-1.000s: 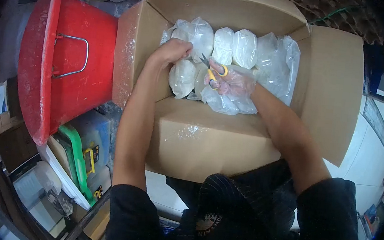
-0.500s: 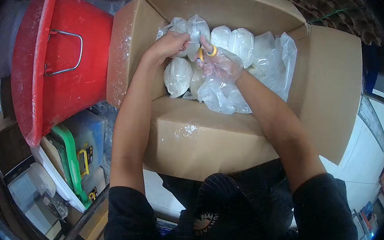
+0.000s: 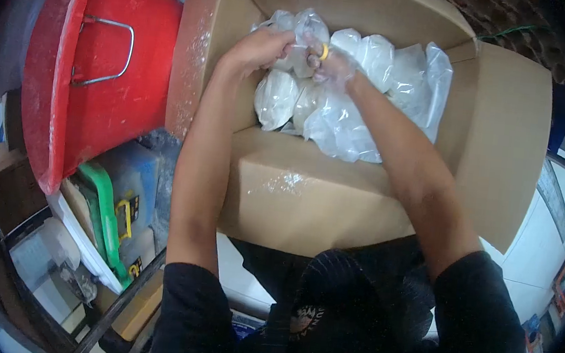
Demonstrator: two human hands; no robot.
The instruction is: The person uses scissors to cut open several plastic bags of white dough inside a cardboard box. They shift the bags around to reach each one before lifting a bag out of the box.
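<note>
Clear plastic bags filled with something white (image 3: 276, 101) fill much of an open cardboard box (image 3: 321, 200). My left hand (image 3: 264, 49) is closed, pinching the gathered top of a clear plastic bag (image 3: 310, 26) at the box's back left. Right beside it, my right hand (image 3: 337, 67) is curled with its fingertips at the same bag. A yellow handle loop of scissors (image 3: 324, 52) circles one of its fingers; the blades are hidden. Clear film covers part of this hand, perhaps a glove. Loose clear plastic (image 3: 342, 124) hangs below the right wrist.
A large red tub (image 3: 126, 73) with a metal handle stands against the box's left side. Below it are a green-handled item (image 3: 105, 221) and a white board (image 3: 89, 246). The box's right flap (image 3: 507, 144) is folded outward over the tiled floor (image 3: 536, 228).
My right hand has moved closer to my left at the bag's top, and its fingers have curled in. The view has shifted slightly, so the box sits higher and further right.
</note>
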